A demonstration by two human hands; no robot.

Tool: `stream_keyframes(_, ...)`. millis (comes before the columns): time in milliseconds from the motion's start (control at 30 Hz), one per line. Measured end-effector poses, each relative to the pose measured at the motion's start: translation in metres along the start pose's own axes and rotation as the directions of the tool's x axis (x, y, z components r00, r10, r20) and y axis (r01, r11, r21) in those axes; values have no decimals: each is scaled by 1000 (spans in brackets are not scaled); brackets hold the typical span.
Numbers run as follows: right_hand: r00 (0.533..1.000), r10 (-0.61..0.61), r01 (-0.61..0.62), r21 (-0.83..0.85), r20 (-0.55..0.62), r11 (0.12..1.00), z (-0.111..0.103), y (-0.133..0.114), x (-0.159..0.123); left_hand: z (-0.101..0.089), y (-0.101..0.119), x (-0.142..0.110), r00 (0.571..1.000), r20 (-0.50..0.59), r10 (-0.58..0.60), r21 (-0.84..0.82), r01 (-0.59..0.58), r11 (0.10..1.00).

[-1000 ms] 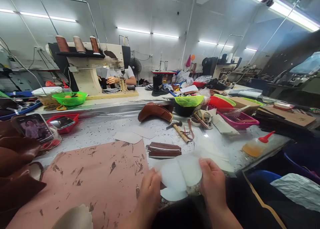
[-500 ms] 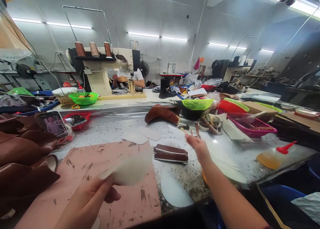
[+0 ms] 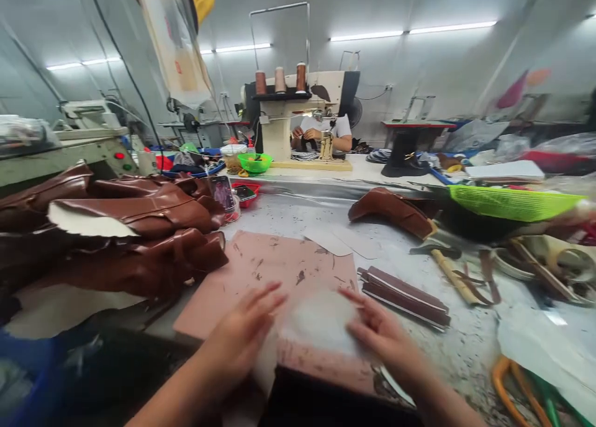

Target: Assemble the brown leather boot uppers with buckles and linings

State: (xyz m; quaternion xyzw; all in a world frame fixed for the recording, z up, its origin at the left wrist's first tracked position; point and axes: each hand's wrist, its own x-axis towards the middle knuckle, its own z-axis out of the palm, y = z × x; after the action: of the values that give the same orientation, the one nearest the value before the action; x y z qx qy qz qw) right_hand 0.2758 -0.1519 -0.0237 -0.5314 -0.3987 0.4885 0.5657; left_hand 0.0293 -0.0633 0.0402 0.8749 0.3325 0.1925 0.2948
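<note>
A pale, thin, rounded sheet piece, smeared by motion, is over the pink mat in front of me. My right hand is at its right edge, fingers and thumb bent around that edge. On the other side, my left hand has its fingers stretched out near the piece's left edge, with nothing seen in them. A stack of dark brown strips with white edges lies beyond my right hand. Pale flat pieces rest at the mat's far edge.
Brown leather boot uppers are heaped at left. Another brown upper lies farther back, near a green basket. Orange-handled scissors sit at lower right. Behind stands a sewing machine, with a person's hands at work there.
My view has swung left. The left hand, which held a pale piece, now has its fingers extended. My right hand has come back from the far pale pieces to the mat.
</note>
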Motion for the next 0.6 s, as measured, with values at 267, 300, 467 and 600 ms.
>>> stream_keyframes(267,965,-104,55,-203,-242,978,16,-1,11,-4,-45,-35,844,529,-89,410,-162,898)
stream_keyframes(300,973,-121,77,-222,-194,972,28,0,11,-4,-51,-35,839,532,-110,450,-171,876)
stream_keyframes(467,981,-159,138,-185,-107,973,84,-6,18,-16,-72,-19,869,444,-218,558,-78,826)
stream_keyframes(600,993,-68,72,36,-101,997,113,-17,26,-7,-78,-9,933,250,-258,545,85,834)
